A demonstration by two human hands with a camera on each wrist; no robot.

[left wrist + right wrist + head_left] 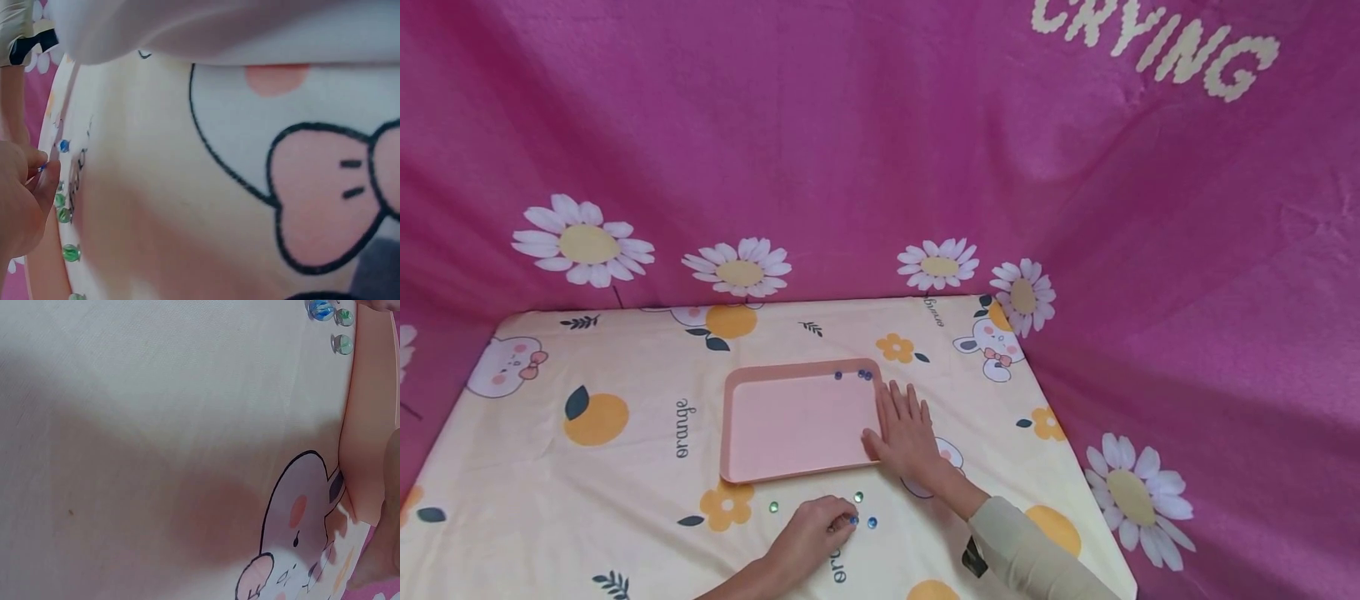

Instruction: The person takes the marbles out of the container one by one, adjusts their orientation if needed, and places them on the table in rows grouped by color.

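Between the thumb and fingertips of my left hand (811, 529), a blue marble (42, 167) is pinched, close over the cloth in front of the pink tray (727, 425). Beside these fingers lie another blue marble (872, 522) and a green marble (858, 497). One more green marble (773, 507) sits left of the hand. My right hand (910, 437) rests with straight fingers along the tray's right side, its thumb over the near right corner. Several dark blue marbles, one of them apart (838, 376), lie inside the tray along its far wall, towards the right.
A cream cloth (647, 517) printed with oranges, flowers and rabbits covers the table. Magenta fabric (850, 150) with daisies hangs behind it and at both sides. In the left wrist view several green marbles (71, 252) stand in a row along the tray.
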